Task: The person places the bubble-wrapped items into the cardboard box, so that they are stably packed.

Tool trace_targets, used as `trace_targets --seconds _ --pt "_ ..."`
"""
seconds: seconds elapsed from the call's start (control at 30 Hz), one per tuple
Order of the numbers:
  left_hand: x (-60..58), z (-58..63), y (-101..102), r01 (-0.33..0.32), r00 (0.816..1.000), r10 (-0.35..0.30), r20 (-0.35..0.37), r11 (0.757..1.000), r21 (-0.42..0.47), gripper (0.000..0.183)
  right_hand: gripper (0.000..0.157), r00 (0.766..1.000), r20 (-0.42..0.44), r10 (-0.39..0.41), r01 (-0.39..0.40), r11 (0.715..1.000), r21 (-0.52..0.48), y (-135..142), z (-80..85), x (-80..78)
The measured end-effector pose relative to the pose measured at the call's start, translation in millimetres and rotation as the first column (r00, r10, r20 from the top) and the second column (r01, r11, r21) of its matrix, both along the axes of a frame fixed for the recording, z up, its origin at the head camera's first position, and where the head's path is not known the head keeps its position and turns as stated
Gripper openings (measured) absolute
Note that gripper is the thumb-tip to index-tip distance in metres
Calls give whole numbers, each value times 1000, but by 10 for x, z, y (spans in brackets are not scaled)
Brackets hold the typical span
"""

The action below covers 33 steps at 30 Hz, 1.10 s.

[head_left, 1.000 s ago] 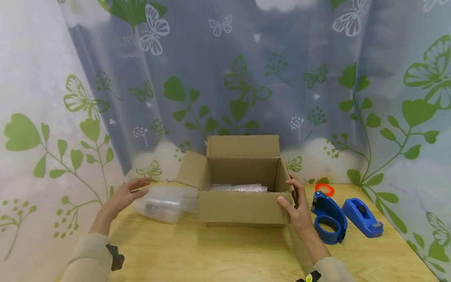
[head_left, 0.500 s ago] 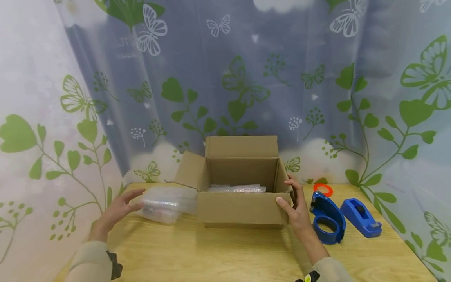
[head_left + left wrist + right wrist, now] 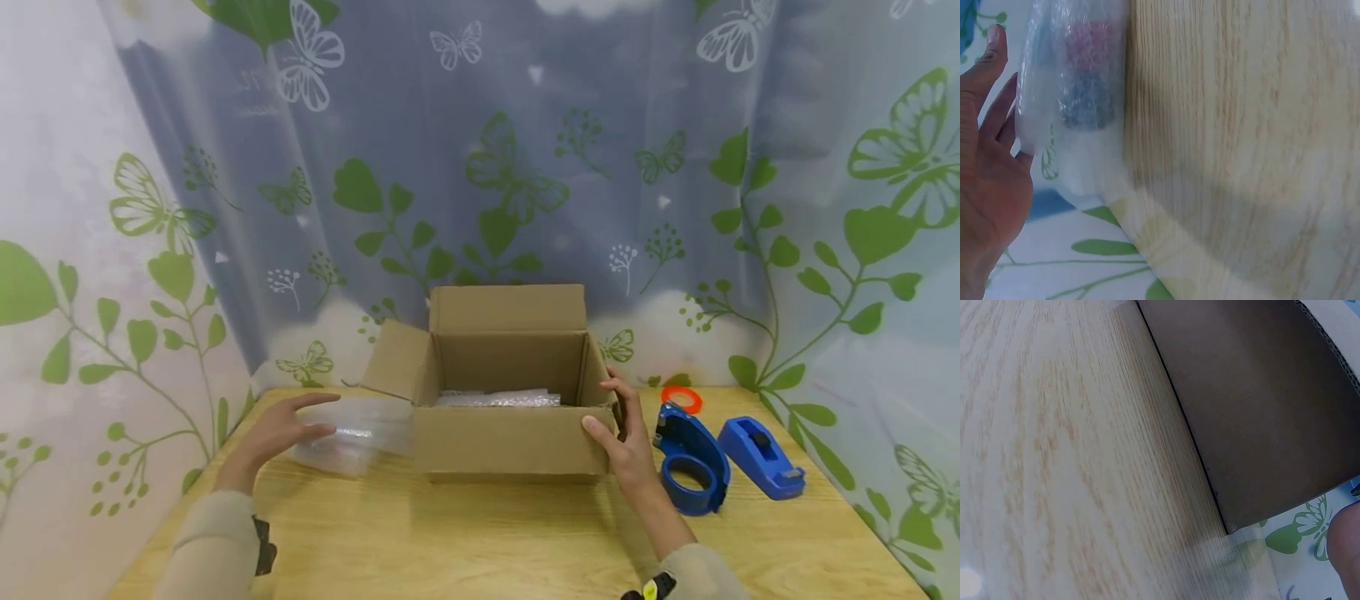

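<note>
Cardboard box (image 3: 513, 442) sat on the wood table (image 3: 480, 537), top open, back flap up, L flap splayed out. From my remote feed I saw the R hand (image 3: 630, 446) at the box's front R corner, thumb on the front panel, fingers bent round the R side, i.e. clamped on it. The L hand (image 3: 273, 432) was L of the box, thumb & fingers apart, near a bubble-wrapped bundle (image 3: 375, 429) w/ pink and dark bits showing thru; couldn't tell if they touched. More bubble wrap (image 3: 502, 400) lay inside the box. R of the box were a dk blue tape cutter (image 3: 705, 442), a blue tape dispenser (image 3: 772, 475) farther R, and an orange ring (image 3: 697, 402) farther back; patterned curtain (image 3: 525, 208) behind the box.
</note>
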<state>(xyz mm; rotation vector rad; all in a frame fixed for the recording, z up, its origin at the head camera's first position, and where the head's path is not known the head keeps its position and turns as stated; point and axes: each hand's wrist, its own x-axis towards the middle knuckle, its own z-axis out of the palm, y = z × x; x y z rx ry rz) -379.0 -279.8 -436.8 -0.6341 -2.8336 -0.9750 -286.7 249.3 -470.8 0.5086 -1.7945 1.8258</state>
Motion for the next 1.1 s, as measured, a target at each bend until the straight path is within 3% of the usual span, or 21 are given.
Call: trace_targets --seconds 0.2,0.33,0.57,0.7,0.87,1.0,1.1 --pt "-36 -11 119 62 991 -54 120 996 -57 65 50 1000 -4 -2 2 1000 -15 -25 3 -17" --pt "-19 -71 145 59 989 -46 138 994 -93 59 50 1000 -7 4 -4 1000 -4 -30 6 -17" --pt "-18 -158 137 45 998 -41 45 993 -112 48 50 1000 -10 -10 10 1000 9 -18 2 0" --pt "-3 -142 119 35 999 -31 34 993 -113 37 50 1000 -13 -8 8 1000 14 -34 1 5" --pt "61 -61 75 23 1000 -24 -10 996 -91 27 50 1000 -6 -9 9 1000 11 -59 -30 12" --pt "114 49 48 -20 997 17 -69 999 -33 21 49 1000 3 -15 15 1000 5 -60 -26 22" --pt "123 111 51 -57 995 53 -84 997 -43 19 49 1000 4 -28 28 1000 6 -37 -1 10"
